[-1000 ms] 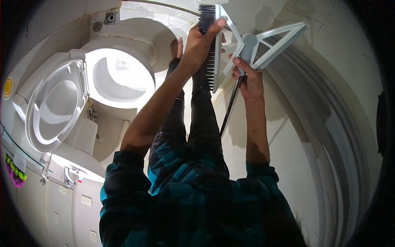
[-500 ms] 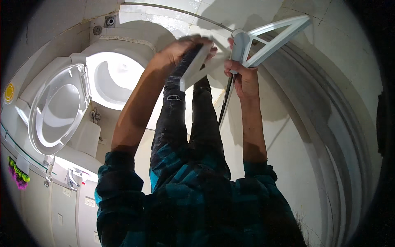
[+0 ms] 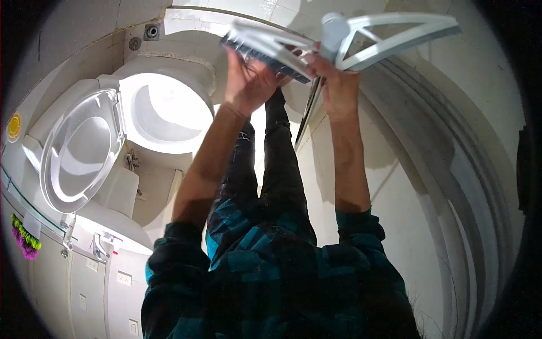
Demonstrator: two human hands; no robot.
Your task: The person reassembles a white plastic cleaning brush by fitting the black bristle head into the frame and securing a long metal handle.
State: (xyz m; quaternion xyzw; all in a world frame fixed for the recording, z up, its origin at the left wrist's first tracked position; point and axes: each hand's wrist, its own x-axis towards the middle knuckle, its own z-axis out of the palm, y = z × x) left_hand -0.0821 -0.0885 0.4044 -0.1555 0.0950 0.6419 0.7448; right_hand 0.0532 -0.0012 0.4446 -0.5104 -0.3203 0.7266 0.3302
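My left hand (image 3: 251, 85) grips a white triangular scrub brush head (image 3: 276, 48) from its dark-bristled underside, fingers partly hidden behind it. Opposite it, my right hand (image 3: 339, 90) is closed around the neck of a white floor squeegee (image 3: 403, 38), just under its rounded grey-white joint. The squeegee's long blade edge points out to the right. A thin shiny pole (image 3: 307, 113) slants down from my right hand toward the floor. The brush head's narrow end lies right beside the joint; I cannot tell whether the two are joined.
A toilet (image 3: 164, 113) with its lid and seat (image 3: 82, 150) raised stands at the left. Below it is a basin tap (image 3: 100, 246), with a green and purple brush (image 3: 25, 237) at the far left. A grey curtain (image 3: 446, 147) hangs along the right.
The brush head has swung up and outward to the left, from hanging steeply to lying nearly level. My left hand has moved beneath it, and the squeegee has tilted flatter and farther away.
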